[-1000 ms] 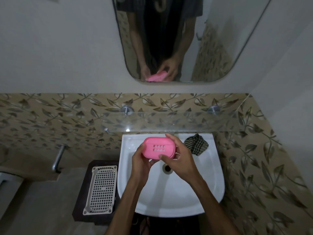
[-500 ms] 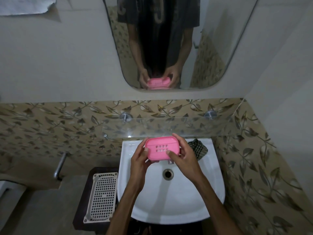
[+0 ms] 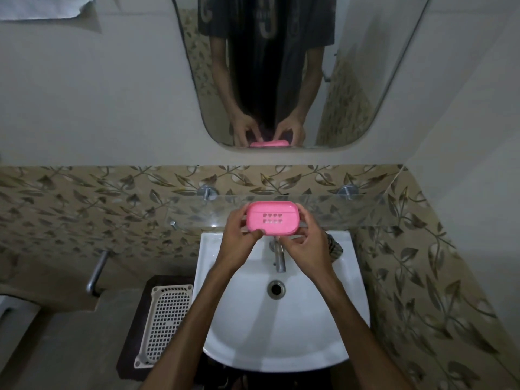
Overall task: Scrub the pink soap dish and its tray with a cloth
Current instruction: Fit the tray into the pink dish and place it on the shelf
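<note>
Both hands have carried the pink soap dish [image 3: 272, 218] up and away from the basin since a moment ago, so it now sits level at the glass shelf [image 3: 351, 209] rather than tilted over the drain. From the head view, the left hand [image 3: 239, 243] grips the dish's left end, fingers curled over the far edge and thumb tucked under the near rim. The right hand [image 3: 306, 246] holds the right end in the same way, fingers wrapped round the corner and thumb bent below. Whether the dish already rests on the shelf or is just above it, I cannot tell. Two rows of small holes show in its upper face. Below the hands stands the tap [image 3: 279, 256], and under it the white sink [image 3: 287, 327] with its drain [image 3: 276, 289]. A checked cloth [image 3: 335, 249] lies on the sink's back right corner, mostly hidden behind the right hand. To the left of the sink a white slotted tray [image 3: 166, 325] lies flat on a dark stand [image 3: 132, 342]. On the wall above, the mirror [image 3: 351, 80] reflects the two hands and a thin strip of pink between them.
</note>
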